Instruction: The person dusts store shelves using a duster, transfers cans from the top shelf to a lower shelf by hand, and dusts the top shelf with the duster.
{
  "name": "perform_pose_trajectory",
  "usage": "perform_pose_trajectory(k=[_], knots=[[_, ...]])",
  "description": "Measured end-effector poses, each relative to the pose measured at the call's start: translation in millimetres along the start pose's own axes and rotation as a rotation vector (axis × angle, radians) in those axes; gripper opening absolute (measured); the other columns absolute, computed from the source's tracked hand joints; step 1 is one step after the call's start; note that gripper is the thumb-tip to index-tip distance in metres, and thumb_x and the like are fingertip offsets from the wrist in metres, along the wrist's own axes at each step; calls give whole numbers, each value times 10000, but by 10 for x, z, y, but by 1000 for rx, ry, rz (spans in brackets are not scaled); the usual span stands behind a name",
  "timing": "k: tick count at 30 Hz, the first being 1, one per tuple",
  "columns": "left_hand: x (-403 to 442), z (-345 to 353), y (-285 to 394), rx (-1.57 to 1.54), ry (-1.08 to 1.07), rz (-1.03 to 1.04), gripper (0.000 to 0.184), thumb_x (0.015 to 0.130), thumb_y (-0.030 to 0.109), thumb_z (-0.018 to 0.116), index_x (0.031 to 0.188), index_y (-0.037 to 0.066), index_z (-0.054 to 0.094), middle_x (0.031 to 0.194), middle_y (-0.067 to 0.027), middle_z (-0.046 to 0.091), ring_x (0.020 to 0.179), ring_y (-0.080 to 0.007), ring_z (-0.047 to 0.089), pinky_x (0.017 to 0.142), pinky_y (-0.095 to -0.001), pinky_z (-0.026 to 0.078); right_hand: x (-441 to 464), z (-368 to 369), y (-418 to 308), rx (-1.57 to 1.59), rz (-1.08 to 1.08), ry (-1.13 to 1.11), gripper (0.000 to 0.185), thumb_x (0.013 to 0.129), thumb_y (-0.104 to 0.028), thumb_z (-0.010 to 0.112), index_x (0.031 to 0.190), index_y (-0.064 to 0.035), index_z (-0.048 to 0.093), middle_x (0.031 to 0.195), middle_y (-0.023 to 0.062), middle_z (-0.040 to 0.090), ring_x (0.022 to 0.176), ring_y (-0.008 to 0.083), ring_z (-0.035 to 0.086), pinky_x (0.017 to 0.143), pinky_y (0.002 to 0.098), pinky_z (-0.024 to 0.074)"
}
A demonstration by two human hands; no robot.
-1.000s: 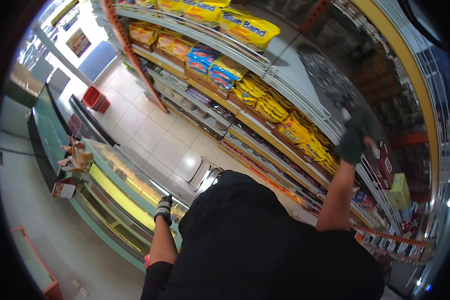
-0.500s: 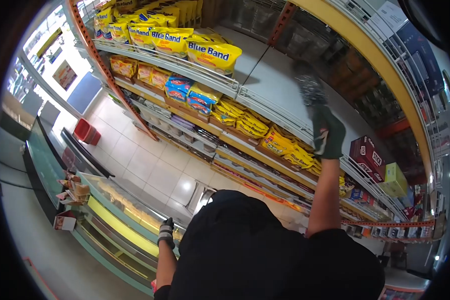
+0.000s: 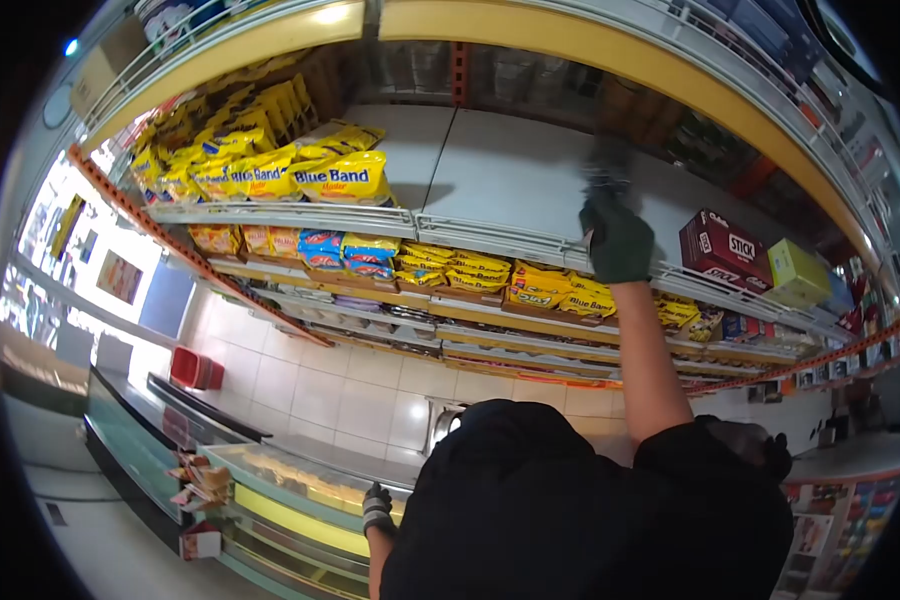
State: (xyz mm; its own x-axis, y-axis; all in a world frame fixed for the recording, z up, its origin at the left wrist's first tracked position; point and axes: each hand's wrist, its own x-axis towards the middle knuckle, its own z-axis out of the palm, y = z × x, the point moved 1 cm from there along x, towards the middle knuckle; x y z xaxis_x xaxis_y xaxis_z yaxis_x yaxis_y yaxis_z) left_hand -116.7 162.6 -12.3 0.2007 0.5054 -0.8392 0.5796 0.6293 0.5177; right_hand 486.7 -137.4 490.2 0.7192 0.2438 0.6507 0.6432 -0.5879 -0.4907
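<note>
My right hand [image 3: 618, 235], in a dark green glove, reaches out over the wide grey-white shelf [image 3: 515, 165]. It is closed on a dark, shiny, duster-like thing [image 3: 608, 172], smeared by motion, so its exact kind is unclear. To the right of this hand stand a maroon STICK box [image 3: 727, 247] and a yellow-green box [image 3: 800, 272]. Yellow Blue Band packs [image 3: 342, 180] fill the shelf's left part. Low down, my left hand [image 3: 378, 508], in a dark and grey glove, is beside the glass display counter [image 3: 320, 487]. Its fingers look extended, with nothing visible in them.
A white wire rail [image 3: 500, 231] runs along the shelf's front edge. Lower shelves carry yellow and blue packs [image 3: 365, 255]. A yellow beam [image 3: 530, 28] crosses above. A red bin [image 3: 196, 368] stands on the tiled floor [image 3: 300, 345].
My view has turned, so the shelves lie more level and the packs appear farther left. My right hand still grips the dark thing, which is blurred in both frames.
</note>
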Motion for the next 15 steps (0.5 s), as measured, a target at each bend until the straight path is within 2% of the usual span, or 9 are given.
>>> perform_pose_trajectory(k=[1,4,6,7,8,10,11,12,15], knots=[[0,13,68,18,23,51,459,1043,542,482,1182,126,617,777,-94,647,475,-208,470,401,-383,364,66,-209,-164,-273,-78,37,158,887,-193,715,1029,-131,748,928,119,745,834,349,719,750,437,569],[63,57,196,133,-10,-9,515,1041,561,467,1202,102,636,812,-105,664,524,-220,516,437,-402,396,93,-242,-192,-272,-139,-75,149,869,-152,703,1013,-130,734,899,119,731,810,341,713,722,445,552],[121,98,183,375,-91,-109,552,1032,587,468,1184,90,654,844,-115,681,567,-236,556,476,-439,428,-55,-97,-393,54,-77,-255,195,894,-112,671,1075,-101,743,924,130,735,806,293,717,714,397,554],[132,125,211,544,-156,-173,571,1027,600,469,1175,84,663,860,-120,689,588,-245,577,496,-458,444,-175,-9,-486,234,-219,-137,237,929,-72,651,1146,-78,747,919,93,745,782,196,700,723,311,544],[124,144,208,390,-145,-109,544,1021,584,500,1161,85,663,825,-115,681,578,-246,572,495,-458,438,-283,143,-440,716,190,-328,283,934,-21,645,1198,-54,742,955,40,739,817,105,666,760,243,529],[142,168,311,287,-103,-32,392,1003,482,596,1074,101,658,753,-90,659,513,-229,525,456,-439,397,-290,-73,-669,852,265,-326,329,903,34,680,1224,-24,724,1100,48,712,926,89,654,815,248,535],[155,152,432,261,-88,-37,354,998,459,602,1066,115,649,766,-85,663,515,-218,526,442,-420,387,-324,-116,-649,765,16,-228,341,899,32,691,1235,-18,715,1159,74,702,962,98,656,827,256,538],[264,72,487,209,-70,-39,316,994,436,608,1057,128,641,779,-80,667,516,-207,527,428,-401,378,-240,-297,-763,820,152,-115,339,913,-31,704,1252,-33,709,1130,73,702,925,97,649,806,249,531],[241,139,931,141,-72,-33,242,985,390,620,1041,155,623,806,-69,674,520,-186,529,399,-364,358,-202,-499,-411,729,-109,224,320,958,-111,707,1257,-5,663,1230,120,650,1071,175,652,874,295,556]])
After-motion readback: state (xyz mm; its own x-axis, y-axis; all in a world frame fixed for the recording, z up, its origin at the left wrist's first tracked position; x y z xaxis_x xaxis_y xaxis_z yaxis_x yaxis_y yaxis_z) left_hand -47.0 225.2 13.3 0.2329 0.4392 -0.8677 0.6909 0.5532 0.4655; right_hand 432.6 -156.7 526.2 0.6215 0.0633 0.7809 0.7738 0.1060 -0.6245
